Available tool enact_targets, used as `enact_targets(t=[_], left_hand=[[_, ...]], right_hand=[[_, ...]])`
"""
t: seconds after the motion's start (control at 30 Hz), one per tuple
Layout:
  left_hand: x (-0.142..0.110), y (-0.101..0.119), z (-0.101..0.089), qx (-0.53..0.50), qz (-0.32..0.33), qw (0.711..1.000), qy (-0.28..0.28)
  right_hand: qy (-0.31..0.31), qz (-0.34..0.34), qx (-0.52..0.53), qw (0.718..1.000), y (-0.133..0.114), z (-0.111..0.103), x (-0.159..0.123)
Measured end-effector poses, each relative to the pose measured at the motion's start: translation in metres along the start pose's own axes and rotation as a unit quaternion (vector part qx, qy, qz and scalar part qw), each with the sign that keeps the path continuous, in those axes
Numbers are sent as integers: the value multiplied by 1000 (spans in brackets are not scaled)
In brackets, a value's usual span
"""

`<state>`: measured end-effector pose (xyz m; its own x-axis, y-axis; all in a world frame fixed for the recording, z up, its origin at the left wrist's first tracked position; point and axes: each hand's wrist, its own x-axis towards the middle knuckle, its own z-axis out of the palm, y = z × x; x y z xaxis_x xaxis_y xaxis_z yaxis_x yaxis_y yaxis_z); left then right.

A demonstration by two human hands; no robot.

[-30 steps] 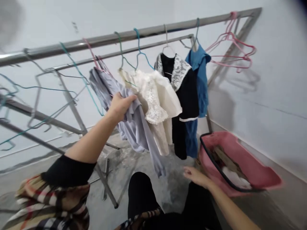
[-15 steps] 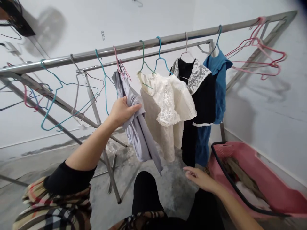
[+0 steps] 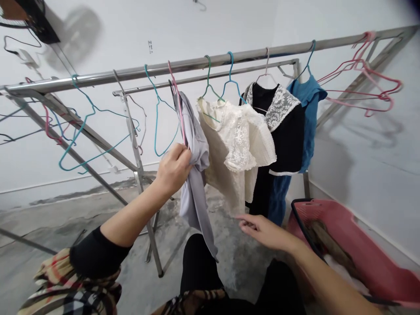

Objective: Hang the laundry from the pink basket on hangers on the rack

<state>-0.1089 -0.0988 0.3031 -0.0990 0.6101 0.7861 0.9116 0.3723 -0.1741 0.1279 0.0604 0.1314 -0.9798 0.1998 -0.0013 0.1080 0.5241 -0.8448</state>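
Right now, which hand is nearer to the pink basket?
The right hand, just beside the pink basket. The left hand is farther off, gripping the grey garment.

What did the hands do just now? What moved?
The left hand kept hold of the gray shirt and drew it straighter under its pink wire hanger. The right hand rose from beside the pink basket toward the hem of the cream lace blouse, open. The blouse, black lace-collared top and blue top stayed hanging.
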Motion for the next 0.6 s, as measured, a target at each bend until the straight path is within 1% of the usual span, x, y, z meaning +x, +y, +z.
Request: enact_targets(t=[0.07,0.17,0.23,0.27,0.33,0.4,0.43,0.5,0.57,0.6], left_hand=[[-6,0,-1,-10,11,1000,17],[-11,2,-3,-32,4,999,33],[-14,4,-2,-56,-14,998,26],[-15,6,-1,-71,-27,997,14],[-18,11,3,-113,-51,992,-38],[-24,18,9,-170,-69,976,-119],[-29,22,13,-202,-75,962,-167],[-41,32,21,-264,-87,924,-261],[-57,44,29,-315,-99,882,-336],[-65,51,32,-336,-104,862,-365]], right_hand=[[19,-30,28,999,-21,-9,10],[54,-91,86,991,-54,-19,26],[81,-121,100,984,-71,-21,36],[97,-133,98,982,-77,-21,41],[127,-150,98,976,-82,-17,50],[150,-153,102,971,-77,-8,58],[158,-144,101,972,-71,-3,60],[159,-116,88,977,-56,11,61],[138,-90,63,984,-39,27,57],[123,-81,49,988,-31,35,52]])
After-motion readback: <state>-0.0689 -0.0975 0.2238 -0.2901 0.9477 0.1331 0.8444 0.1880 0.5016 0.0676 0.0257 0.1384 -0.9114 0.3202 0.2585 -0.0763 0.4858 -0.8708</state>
